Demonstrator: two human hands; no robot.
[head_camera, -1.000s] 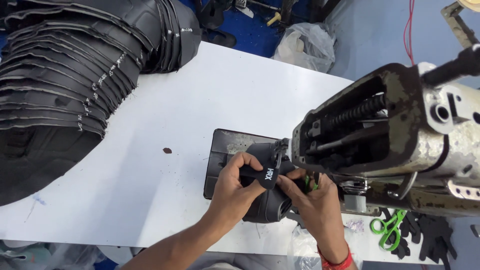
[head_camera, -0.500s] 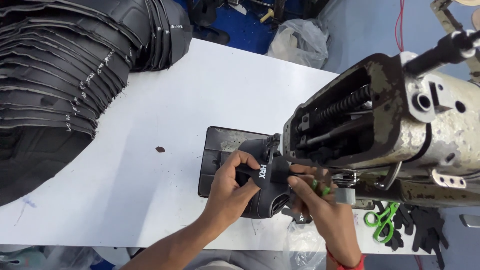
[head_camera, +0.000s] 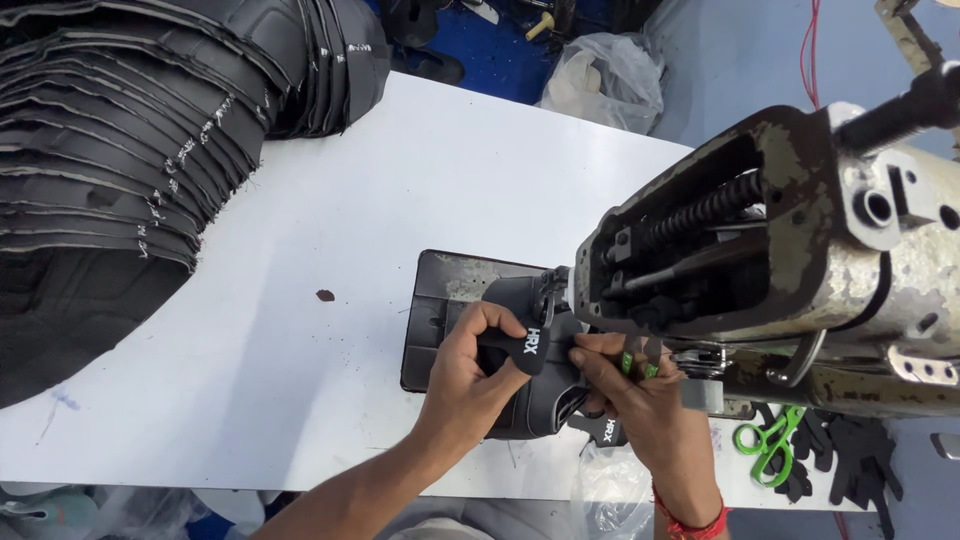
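Both hands, left hand (head_camera: 475, 375) and right hand (head_camera: 640, 400), are pinching fingers closed on the soft, light black shoe-upper piece (head_camera: 535, 375), gripping its edges under the sewing machine (head_camera: 800, 270).

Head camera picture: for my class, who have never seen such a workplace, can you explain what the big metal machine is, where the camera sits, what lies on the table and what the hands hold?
The camera sits on the worker's head and looks down. The worn metal machine on the right looks like an industrial sewing machine on a white table. The left hand and the right hand pinch a small black tab against a curved black piece at the machine's front, over a dark plate. At upper left lies a big stack of black cut pieces. Green scissors lie under the machine at the right, near black scraps.
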